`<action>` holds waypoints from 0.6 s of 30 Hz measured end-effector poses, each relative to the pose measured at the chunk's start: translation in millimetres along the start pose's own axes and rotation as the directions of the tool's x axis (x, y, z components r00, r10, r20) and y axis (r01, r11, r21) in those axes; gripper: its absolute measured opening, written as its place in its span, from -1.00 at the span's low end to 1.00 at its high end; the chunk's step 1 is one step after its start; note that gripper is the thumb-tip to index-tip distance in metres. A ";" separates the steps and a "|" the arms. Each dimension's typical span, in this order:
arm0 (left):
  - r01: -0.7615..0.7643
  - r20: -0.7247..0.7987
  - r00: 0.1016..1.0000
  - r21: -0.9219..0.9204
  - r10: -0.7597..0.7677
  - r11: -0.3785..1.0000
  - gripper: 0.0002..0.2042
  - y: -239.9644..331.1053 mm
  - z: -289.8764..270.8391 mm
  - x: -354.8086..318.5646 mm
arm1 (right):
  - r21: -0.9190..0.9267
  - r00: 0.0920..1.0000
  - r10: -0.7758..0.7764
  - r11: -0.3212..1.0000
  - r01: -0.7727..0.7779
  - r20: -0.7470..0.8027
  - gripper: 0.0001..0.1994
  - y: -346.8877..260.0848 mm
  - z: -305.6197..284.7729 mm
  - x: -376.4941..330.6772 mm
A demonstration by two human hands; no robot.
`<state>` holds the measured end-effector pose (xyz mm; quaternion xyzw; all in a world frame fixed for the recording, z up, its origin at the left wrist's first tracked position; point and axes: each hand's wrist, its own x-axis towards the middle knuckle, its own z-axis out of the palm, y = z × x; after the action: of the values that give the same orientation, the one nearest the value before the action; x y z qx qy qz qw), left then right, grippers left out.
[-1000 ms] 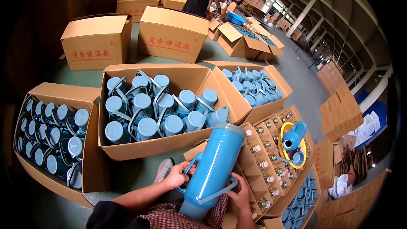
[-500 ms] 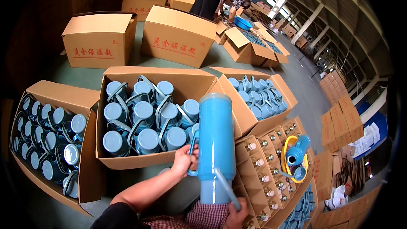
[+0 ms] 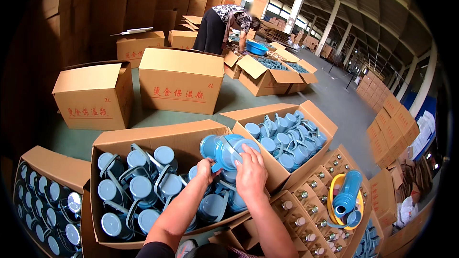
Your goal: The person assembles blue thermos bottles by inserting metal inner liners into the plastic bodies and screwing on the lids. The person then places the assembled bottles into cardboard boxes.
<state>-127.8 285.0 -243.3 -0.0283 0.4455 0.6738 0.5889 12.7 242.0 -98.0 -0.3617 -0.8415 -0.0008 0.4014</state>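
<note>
A glossy blue thermos flask [image 3: 210, 147] lies tilted almost on its side above the right part of the middle carton [image 3: 158, 134]. My left hand [image 3: 206, 172] is closed round its side handle. My right hand [image 3: 252, 173] grips the flask's pale right end, fingers bent over it. Inside that carton stand several blue flasks [image 3: 142, 188] with pale blue round tops and looped handles, packed in rows. Part of the held flask is hidden behind my fingers.
Another carton of flasks [image 3: 42, 200] stands at left, and one of pale blue parts [image 3: 296, 145] at right. A divided carton [image 3: 330, 162] holds glass liners and a yellow basin [image 3: 362, 210]. Closed cartons [image 3: 179, 91] stand beyond; a person [image 3: 213, 31] bends over boxes.
The flask has gone from upright before my lap to tilted over the middle carton. My right hand has moved up from low by the swinging handle to its end. The view has shifted.
</note>
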 end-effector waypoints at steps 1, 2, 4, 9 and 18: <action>0.016 0.000 1.000 0.054 -0.016 0.998 -0.80 3.6 -1.1 10.6 | -0.025 1.000 0.014 1.000 -0.014 0.017 -0.81 3.5 7.0 7.3; 0.040 0.072 0.996 0.237 -0.059 0.971 -0.75 10.5 -2.0 21.9 | -0.034 1.000 -0.005 0.999 0.005 0.006 -0.82 5.1 11.3 16.1; 0.077 0.054 0.993 0.387 -0.106 0.919 -0.74 16.9 2.4 22.4 | -0.013 1.000 -0.007 1.000 0.007 0.025 -0.82 10.9 21.3 31.5; 0.211 0.273 0.916 0.294 -0.294 0.932 -0.63 32.1 -34.9 47.6 | -0.021 0.994 0.010 1.000 -0.007 0.113 -0.82 19.2 64.1 50.9; -0.039 0.053 0.994 0.990 -0.101 0.136 -0.64 48.0 -29.2 60.4 | 0.052 0.984 0.051 0.997 -0.061 0.173 -0.72 71.3 103.9 38.6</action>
<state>-199.7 317.3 -267.6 0.3921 0.7457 0.2033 0.4988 -30.0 348.4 -162.9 -0.3723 -0.8621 0.0660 0.3374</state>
